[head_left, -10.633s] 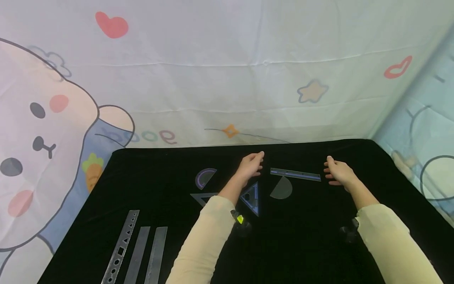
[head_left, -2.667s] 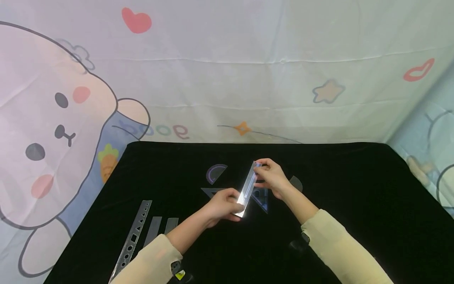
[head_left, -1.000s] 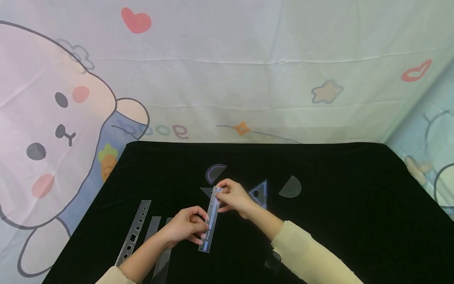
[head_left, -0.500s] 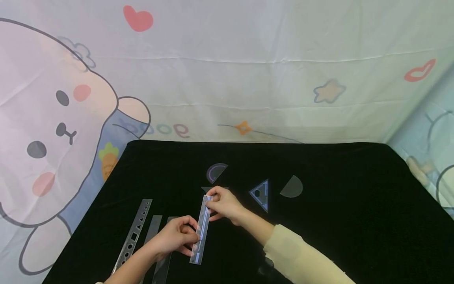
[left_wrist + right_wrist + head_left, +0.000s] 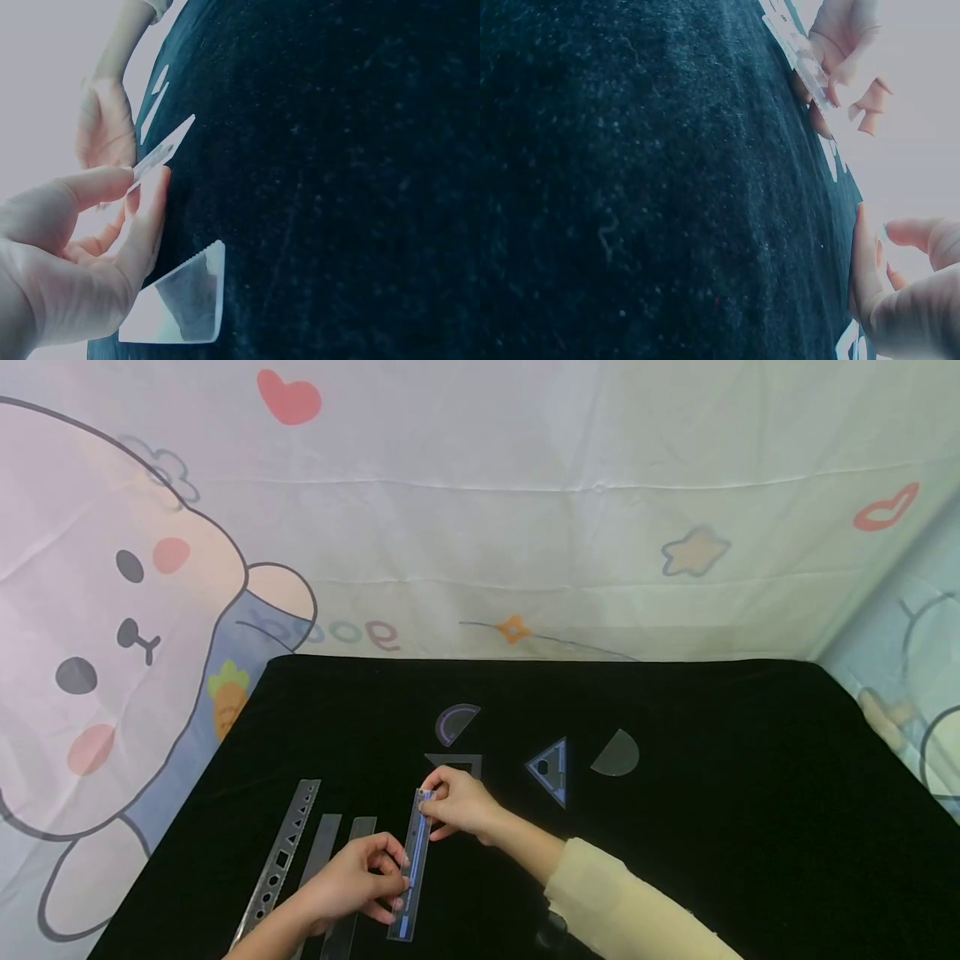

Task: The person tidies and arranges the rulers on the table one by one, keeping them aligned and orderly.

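Note:
A clear ruler with blue strips (image 5: 415, 852) hangs slightly tilted near the front of the black cloth. My left hand (image 5: 356, 881) pinches its near half by the left edge, thumb on top. At its far end, my right hand (image 5: 461, 806) holds the corner between thumb and fingers. In the left wrist view, the ruler (image 5: 171, 144) sticks out from between thumb and forefinger. The right wrist view shows the left hand (image 5: 847, 37) gripping it, while glare obscures the end near the right hand (image 5: 907, 307). Two plain clear rulers (image 5: 363, 827) lie beside the left hand, partly covered.
A stencil ruler with cut-out shapes (image 5: 282, 858) lies at the left. Farther back are a purple-marked protractor (image 5: 455, 724), a clear triangle (image 5: 442, 761) partly behind the right hand, a blue set square (image 5: 551, 772) and a plain half-disc (image 5: 617, 754). A printed curtain (image 5: 480, 527) hangs behind.
The blue-striped ruler, flat at the back right at first, was picked up, turned lengthwise and carried left and toward the front by both hands. Lately it moved further that way, beside the plain rulers.

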Demonstrator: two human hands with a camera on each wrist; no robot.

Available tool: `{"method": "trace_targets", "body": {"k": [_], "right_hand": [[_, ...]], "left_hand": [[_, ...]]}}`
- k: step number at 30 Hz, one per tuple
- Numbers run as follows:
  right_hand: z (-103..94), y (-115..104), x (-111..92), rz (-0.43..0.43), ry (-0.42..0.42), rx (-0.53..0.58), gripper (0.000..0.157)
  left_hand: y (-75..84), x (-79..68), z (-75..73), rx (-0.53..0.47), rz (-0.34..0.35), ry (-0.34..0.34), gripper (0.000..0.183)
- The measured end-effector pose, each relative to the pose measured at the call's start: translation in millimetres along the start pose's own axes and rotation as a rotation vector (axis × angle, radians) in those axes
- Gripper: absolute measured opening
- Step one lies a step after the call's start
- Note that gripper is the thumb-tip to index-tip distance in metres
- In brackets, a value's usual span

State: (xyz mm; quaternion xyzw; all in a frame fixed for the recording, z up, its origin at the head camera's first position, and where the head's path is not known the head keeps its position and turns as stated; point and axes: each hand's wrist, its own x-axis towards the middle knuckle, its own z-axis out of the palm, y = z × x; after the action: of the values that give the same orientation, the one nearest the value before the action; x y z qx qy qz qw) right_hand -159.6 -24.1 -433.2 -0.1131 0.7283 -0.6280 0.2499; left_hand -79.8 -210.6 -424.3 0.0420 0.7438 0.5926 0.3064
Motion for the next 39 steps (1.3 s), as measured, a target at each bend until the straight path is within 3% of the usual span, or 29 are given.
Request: {"method": "trace_targets", "body": {"k": [7,27,39], "right_hand": [[4.9,0,-1,-0.008,-0.030,-0.040,0.018],[22.5,0,-5,-0.029,-0.025,-0.143,0.014],[27.9,2,0,-0.117,0.005,-0.332,0.011]], "left_hand": [[0.5,-6.0,0.9,0.021,-0.019,0.016,0.035],[-3.0,-18.9,2.8,0.215,-0.060,0.110,0.032],[-2.6,-21.9,10.8,0.347,-0.042,0.204,0.040]]}}
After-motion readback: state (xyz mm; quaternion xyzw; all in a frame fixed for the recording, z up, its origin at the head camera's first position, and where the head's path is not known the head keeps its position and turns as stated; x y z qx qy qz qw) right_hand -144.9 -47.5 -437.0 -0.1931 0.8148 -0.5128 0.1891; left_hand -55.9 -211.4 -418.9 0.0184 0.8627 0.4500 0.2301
